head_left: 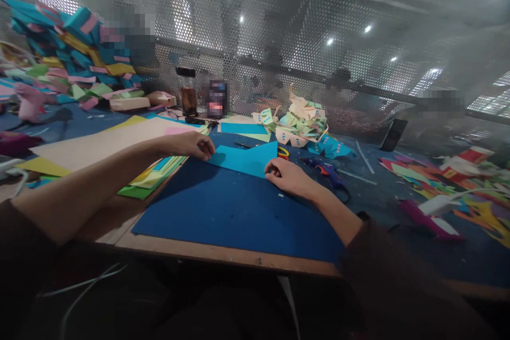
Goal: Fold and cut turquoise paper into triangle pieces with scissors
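A bright blue sheet of paper (243, 161) stretches between my two hands above the dark blue table mat (239, 215); part of it is bent up at the right. At its left end, the curled fingers of my left hand (191, 145) are closed on the edge. My right hand (290, 176) pinches the lower right corner between thumb and fingers. Just behind the sheet lie scissors (283, 152) with yellow and red handles, partly hidden by it. Another flat blue paper piece (244, 128) rests farther back on pale green paper.
Stacked coloured paper (153, 174) lies beneath my left forearm. A heap of folded paper pieces (305, 122) stands at the back. A blue glue gun (327, 171) and a magenta tool (431, 218) lie right. A dark bottle (188, 94) and a phone (393, 134) stand near the mesh screen.
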Available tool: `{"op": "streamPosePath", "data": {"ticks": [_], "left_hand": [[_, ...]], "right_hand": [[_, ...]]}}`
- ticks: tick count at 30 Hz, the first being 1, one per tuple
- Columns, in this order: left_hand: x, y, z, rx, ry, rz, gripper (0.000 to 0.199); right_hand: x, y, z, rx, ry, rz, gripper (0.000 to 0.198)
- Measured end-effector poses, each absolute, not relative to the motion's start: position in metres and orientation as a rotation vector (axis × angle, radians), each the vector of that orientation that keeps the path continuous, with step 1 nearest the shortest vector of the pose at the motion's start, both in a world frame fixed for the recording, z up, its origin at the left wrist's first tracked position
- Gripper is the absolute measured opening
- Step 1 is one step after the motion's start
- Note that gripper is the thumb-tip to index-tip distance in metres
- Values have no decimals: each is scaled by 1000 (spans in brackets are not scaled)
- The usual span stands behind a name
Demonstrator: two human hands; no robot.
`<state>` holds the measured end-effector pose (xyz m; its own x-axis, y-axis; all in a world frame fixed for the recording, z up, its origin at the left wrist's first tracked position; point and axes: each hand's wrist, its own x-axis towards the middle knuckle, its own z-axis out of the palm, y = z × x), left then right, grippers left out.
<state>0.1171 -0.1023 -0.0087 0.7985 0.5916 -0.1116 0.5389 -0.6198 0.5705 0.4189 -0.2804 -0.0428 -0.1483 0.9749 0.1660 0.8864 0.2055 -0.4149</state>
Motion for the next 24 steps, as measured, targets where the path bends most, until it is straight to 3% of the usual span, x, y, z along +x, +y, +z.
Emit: {"op": "streamPosePath", "data": {"ticks": [24], "left_hand": [[118,-96,-14,2501,895,80,33]], "right_hand": [[419,-280,-45,-1723,-2086,297,9]]}}
